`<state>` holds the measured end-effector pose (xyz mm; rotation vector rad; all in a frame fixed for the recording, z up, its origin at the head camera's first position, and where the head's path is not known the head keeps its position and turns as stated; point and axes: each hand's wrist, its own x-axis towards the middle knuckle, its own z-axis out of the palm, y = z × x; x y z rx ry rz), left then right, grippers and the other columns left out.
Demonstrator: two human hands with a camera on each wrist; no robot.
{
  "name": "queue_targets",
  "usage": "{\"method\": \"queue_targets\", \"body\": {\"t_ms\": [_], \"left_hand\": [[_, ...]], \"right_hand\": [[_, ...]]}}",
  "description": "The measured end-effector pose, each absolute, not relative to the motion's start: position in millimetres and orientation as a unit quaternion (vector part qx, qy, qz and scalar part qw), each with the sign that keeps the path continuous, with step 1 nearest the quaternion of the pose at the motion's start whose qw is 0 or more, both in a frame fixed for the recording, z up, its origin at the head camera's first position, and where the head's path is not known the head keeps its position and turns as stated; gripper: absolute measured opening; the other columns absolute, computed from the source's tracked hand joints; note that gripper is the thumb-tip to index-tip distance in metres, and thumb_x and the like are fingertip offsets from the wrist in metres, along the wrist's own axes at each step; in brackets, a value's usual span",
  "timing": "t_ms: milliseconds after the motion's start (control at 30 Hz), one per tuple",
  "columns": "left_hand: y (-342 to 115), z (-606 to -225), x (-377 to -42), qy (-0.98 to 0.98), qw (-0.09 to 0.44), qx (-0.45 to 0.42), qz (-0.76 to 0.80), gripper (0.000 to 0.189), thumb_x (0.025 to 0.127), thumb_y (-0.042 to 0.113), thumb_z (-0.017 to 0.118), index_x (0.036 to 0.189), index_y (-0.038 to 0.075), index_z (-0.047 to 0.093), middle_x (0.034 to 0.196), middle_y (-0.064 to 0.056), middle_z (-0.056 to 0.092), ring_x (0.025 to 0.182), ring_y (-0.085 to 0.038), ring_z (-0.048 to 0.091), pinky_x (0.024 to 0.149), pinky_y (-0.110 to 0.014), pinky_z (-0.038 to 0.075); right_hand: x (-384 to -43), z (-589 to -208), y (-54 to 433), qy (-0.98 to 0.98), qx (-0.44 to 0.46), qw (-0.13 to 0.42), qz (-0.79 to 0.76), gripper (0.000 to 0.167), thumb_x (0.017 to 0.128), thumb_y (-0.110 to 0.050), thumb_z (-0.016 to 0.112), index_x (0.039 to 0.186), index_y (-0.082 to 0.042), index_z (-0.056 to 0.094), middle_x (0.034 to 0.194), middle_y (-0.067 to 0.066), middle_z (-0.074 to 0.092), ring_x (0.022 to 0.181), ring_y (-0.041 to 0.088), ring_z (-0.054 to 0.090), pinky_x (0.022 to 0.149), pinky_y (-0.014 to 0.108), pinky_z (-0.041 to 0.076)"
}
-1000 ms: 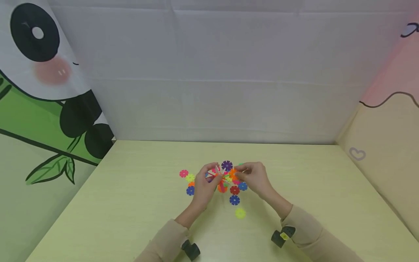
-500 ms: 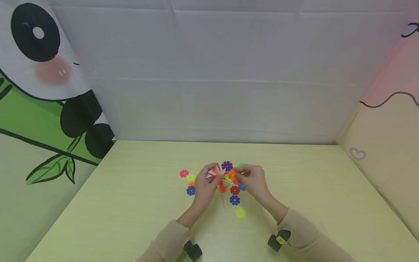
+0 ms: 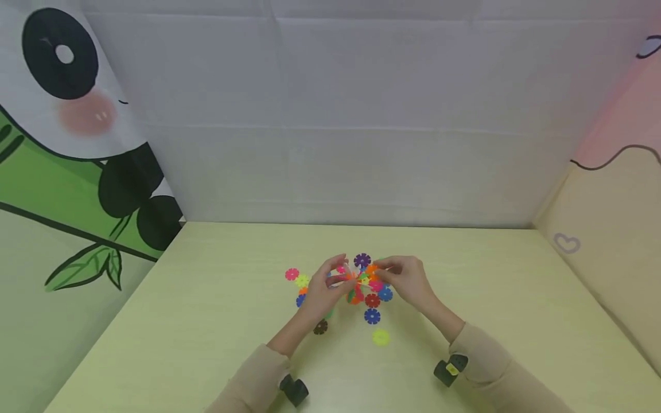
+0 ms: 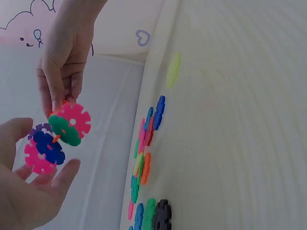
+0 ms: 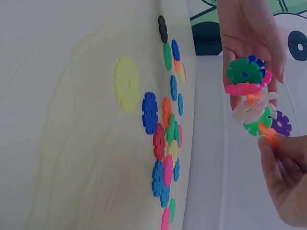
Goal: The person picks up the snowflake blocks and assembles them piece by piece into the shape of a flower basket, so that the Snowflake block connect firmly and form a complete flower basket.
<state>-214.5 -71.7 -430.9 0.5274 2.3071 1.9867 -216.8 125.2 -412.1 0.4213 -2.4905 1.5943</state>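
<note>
A cluster of joined plastic snowflake discs hangs above the table between the two hands. Pink, green, blue, purple, white and orange discs make it up. My right hand pinches an orange snowflake disc at the cluster's edge between thumb and fingertips. On the other side, my left hand is cupped loosely about the cluster, its thumb and fingers spread apart. In the left wrist view, pink and blue discs lie between that thumb and those fingers. Whether the left fingertips touch the cluster I cannot tell.
Loose snowflake discs lie on the table below the hands. Nearest the person is a yellow disc, with a blue disc behind it. A dark disc lies by the left wrist. A white wall stands behind the table.
My left hand has shifted slightly and its forearm lies farther left, uncovering the dark disc and part of a green one. My right hand still pinches the orange disc and has moved slightly right.
</note>
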Motion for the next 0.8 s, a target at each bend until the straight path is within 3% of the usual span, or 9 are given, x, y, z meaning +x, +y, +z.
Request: {"method": "queue_targets", "body": {"t_ms": [100,200,467,633,800], "left_hand": [[-76.4,-432.9,-217.3,0.762,0.048,0.198,0.614,0.060,0.086,0.021,0.063,0.138,0.014,0.035,0.131,-0.011,0.045,0.108,-0.031,0.054,0.082,-0.032,0.051],[-79.3,-433.2,-217.4,0.777,0.061,0.230,0.583,0.059,0.087,0.023,0.061,0.139,0.015,0.035,0.126,-0.012,0.047,0.102,-0.027,0.056,0.080,-0.031,0.052],[-86.8,-436.0,-216.5,0.769,0.075,0.231,0.592,0.055,0.087,0.020,0.061,0.137,0.019,0.038,0.121,-0.013,0.047,0.091,-0.018,0.057,0.079,-0.026,0.052],[-91.7,-435.2,-216.2,0.757,0.071,0.231,0.608,0.056,0.086,0.014,0.062,0.137,0.016,0.038,0.119,-0.015,0.047,0.086,-0.020,0.057,0.076,-0.026,0.052],[-93.1,-433.7,-213.6,0.753,0.083,0.224,0.612,0.056,0.086,0.014,0.062,0.137,0.016,0.039,0.120,-0.014,0.047,0.086,-0.019,0.058,0.076,-0.026,0.053]], "right_hand": [[-221.1,-412.2,127.7,-0.840,0.172,0.074,0.510,0.017,0.081,-0.004,0.065,0.097,0.002,0.068,0.090,0.013,0.068,0.074,0.025,0.065,0.065,0.027,0.054],[-224.8,-411.8,128.6,-0.844,0.198,0.062,0.495,0.016,0.081,-0.007,0.067,0.096,-0.001,0.069,0.090,0.010,0.068,0.075,0.019,0.064,0.064,0.022,0.053],[-239.7,-415.8,141.4,-0.841,0.193,0.003,0.505,0.024,0.086,-0.014,0.063,0.105,0.001,0.064,0.097,0.014,0.066,0.085,0.030,0.062,0.070,0.036,0.054],[-262.5,-438.1,162.6,-0.886,0.168,0.011,0.431,0.024,0.084,-0.007,0.062,0.105,0.005,0.063,0.102,0.018,0.064,0.089,0.027,0.060,0.073,0.034,0.052],[-278.9,-461.6,175.7,-0.907,0.117,-0.030,0.404,0.031,0.080,-0.007,0.067,0.107,0.006,0.061,0.100,0.017,0.062,0.091,0.027,0.056,0.076,0.036,0.051]]}}
